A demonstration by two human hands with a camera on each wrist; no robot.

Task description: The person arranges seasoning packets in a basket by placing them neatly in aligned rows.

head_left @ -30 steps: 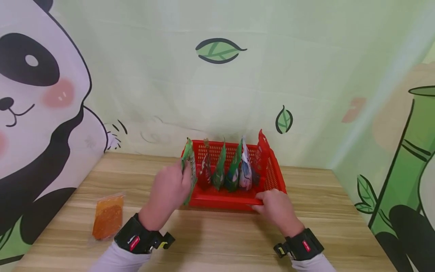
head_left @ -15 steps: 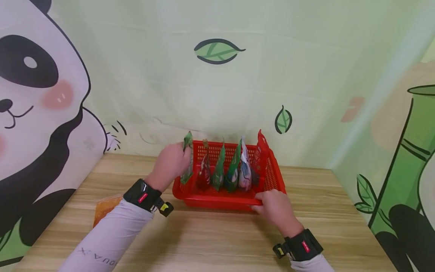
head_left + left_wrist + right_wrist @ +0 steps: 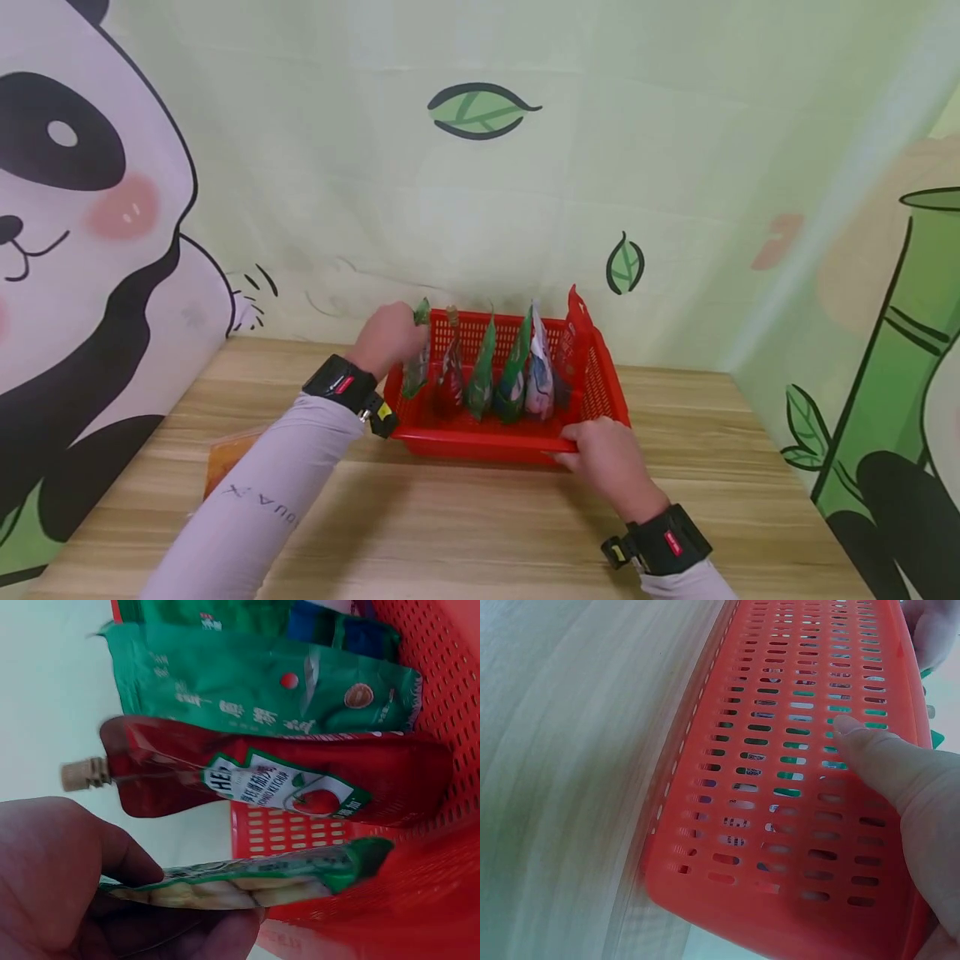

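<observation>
My left hand [image 3: 390, 337] pinches a green packet [image 3: 225, 889] by its upper end, holding it upright inside the left end of a red perforated basket [image 3: 480, 446]. Beside that packet stands a ketchup pouch [image 3: 285, 776] with a tan spout cap. Farther right in the basket are a green pouch [image 3: 482, 379], another green pouch [image 3: 514, 379], a white packet [image 3: 540, 375] and a red packet [image 3: 576, 346], all on edge. My right hand [image 3: 603, 458] grips the basket's near rim at the right corner, its thumb lying against the perforated wall in the right wrist view.
On the wooden table [image 3: 480, 533] an orange packet [image 3: 227, 458] lies at the left, partly hidden by my left sleeve. A pale green wall cloth [image 3: 337, 167] printed with a panda and leaves hangs behind the basket.
My left hand has carried the green packet up over the basket's left rim, then right and down inside. The left forearm now covers part of the orange packet. My right hand keeps its place.
</observation>
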